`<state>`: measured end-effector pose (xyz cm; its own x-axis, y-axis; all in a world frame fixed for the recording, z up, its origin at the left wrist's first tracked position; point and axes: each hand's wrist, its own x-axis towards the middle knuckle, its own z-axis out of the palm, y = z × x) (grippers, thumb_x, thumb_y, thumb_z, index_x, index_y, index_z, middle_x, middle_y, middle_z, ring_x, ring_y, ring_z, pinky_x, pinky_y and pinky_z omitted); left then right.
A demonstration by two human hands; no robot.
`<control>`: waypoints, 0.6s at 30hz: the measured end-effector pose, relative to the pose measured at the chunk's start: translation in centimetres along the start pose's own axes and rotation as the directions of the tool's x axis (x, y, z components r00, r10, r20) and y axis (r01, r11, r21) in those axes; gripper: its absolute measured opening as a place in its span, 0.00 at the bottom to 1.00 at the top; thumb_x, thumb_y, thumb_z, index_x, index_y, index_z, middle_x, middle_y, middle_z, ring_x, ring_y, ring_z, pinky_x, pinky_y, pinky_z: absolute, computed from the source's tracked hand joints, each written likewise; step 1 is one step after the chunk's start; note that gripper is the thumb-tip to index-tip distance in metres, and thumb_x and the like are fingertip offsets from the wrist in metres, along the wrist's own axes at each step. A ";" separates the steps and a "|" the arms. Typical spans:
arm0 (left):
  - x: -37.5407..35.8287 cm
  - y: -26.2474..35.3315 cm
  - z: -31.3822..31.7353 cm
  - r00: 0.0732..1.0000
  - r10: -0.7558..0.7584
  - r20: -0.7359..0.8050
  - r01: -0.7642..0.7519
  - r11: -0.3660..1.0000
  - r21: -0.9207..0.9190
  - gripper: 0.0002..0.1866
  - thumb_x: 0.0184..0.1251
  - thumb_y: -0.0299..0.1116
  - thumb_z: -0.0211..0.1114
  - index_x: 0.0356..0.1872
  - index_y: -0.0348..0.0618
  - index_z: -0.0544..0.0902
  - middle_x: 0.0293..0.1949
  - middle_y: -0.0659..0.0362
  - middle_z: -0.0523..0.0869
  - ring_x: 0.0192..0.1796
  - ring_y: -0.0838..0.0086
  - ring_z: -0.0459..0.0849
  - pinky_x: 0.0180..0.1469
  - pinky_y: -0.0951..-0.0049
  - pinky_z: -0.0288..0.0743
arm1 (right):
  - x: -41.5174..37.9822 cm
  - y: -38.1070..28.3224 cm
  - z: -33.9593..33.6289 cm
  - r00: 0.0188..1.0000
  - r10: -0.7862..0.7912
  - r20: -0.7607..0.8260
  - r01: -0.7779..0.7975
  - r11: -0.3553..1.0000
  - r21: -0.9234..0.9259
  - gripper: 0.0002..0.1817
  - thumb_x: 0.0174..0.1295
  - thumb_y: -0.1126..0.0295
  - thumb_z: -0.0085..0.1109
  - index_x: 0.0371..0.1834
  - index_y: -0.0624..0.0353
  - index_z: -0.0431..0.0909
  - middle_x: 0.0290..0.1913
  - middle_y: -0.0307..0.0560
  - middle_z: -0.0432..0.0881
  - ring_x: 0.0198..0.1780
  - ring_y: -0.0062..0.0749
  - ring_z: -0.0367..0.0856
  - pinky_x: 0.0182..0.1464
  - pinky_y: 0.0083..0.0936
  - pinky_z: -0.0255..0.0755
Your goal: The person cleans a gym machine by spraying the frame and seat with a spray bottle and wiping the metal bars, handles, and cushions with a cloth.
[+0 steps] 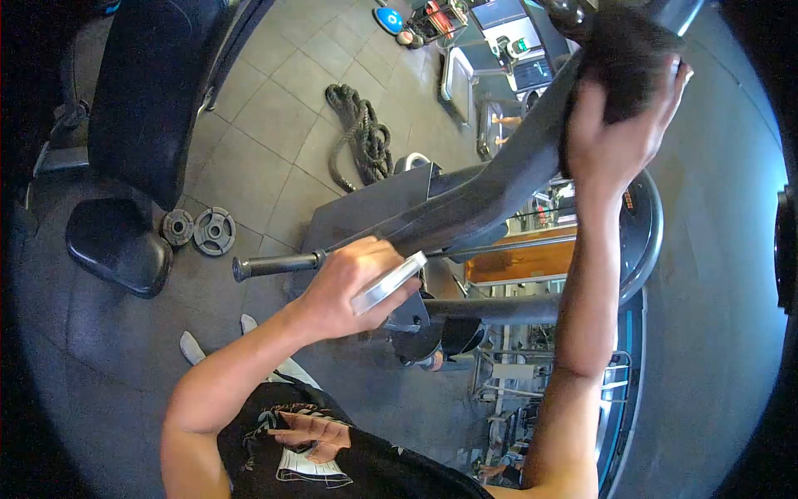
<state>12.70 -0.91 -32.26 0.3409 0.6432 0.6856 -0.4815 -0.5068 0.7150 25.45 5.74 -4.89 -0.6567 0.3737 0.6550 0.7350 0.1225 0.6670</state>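
Observation:
My left hand [357, 283] is closed around a pale, shiny, partly see-through object [389, 284], whose full shape is hidden by the fingers. It is in front of the dark machine arm [490, 195], near a short bar with a capped end [278, 264]. Higher up at the right, my right hand [619, 137] grips a dark, blurred cloth [628, 71]. The cloth lies against the upper end of the machine, with my thumb on one side and my fingers on the other.
A black padded bench [150, 91] and seat [119, 245] stand at the left. Two weight plates [214, 231] and a coiled rope [363, 137] lie on the tiled floor [258, 121]. Another horizontal machine tube [507, 310] runs between my forearms. More gym equipment is farther back.

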 end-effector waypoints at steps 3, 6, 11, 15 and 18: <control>-2.5 0.8 -1.0 0.995 -0.087 -0.038 0.088 0.996 0.028 0.08 0.58 0.31 0.70 0.29 0.37 0.81 0.27 0.50 0.81 0.31 0.53 0.80 0.36 0.57 0.73 | -1.6 -3.5 -2.6 0.880 -0.205 0.428 0.325 0.918 -0.229 0.42 0.37 0.60 0.76 0.61 0.61 0.74 0.68 0.58 0.68 0.70 0.69 0.61 0.67 0.66 0.59; -5.5 0.5 -1.0 0.989 -0.143 -0.045 0.145 0.989 0.036 0.08 0.55 0.29 0.72 0.30 0.36 0.81 0.28 0.51 0.82 0.32 0.53 0.80 0.36 0.58 0.73 | -2.0 -3.4 -3.8 0.741 -0.208 0.638 0.482 0.827 -0.290 0.40 0.42 0.56 0.75 0.60 0.64 0.73 0.69 0.60 0.68 0.73 0.69 0.58 0.70 0.65 0.56; -8.9 1.0 -0.4 0.971 -0.231 -0.066 0.232 0.973 0.002 0.09 0.55 0.28 0.73 0.30 0.37 0.81 0.28 0.50 0.82 0.31 0.53 0.80 0.35 0.59 0.73 | -6.0 -5.3 -2.6 0.363 -0.400 0.842 0.813 0.577 -0.076 0.23 0.56 0.52 0.60 0.42 0.62 0.85 0.52 0.58 0.82 0.67 0.57 0.69 0.68 0.66 0.56; -10.7 2.4 -0.9 0.967 -0.246 -0.072 0.249 0.968 0.040 0.09 0.58 0.29 0.71 0.29 0.36 0.79 0.26 0.49 0.80 0.30 0.53 0.79 0.34 0.58 0.72 | -12.8 -11.2 1.1 0.118 -0.224 0.967 0.627 0.773 0.103 0.15 0.62 0.61 0.53 0.31 0.58 0.87 0.34 0.54 0.84 0.41 0.55 0.80 0.48 0.59 0.69; -12.0 2.8 -1.1 0.959 -0.240 -0.150 0.250 0.967 0.052 0.10 0.60 0.30 0.70 0.27 0.35 0.79 0.25 0.49 0.79 0.29 0.52 0.79 0.34 0.58 0.72 | -21.1 -13.3 3.7 0.272 -0.565 0.779 0.763 0.620 0.183 0.22 0.65 0.53 0.50 0.33 0.58 0.87 0.33 0.56 0.85 0.38 0.53 0.83 0.43 0.56 0.71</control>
<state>6.38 -9.42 -38.69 0.3212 0.8246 0.4656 -0.3389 -0.3590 0.8696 30.18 -0.38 -28.89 -0.4624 0.7487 -0.4751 -0.0143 0.5294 0.8482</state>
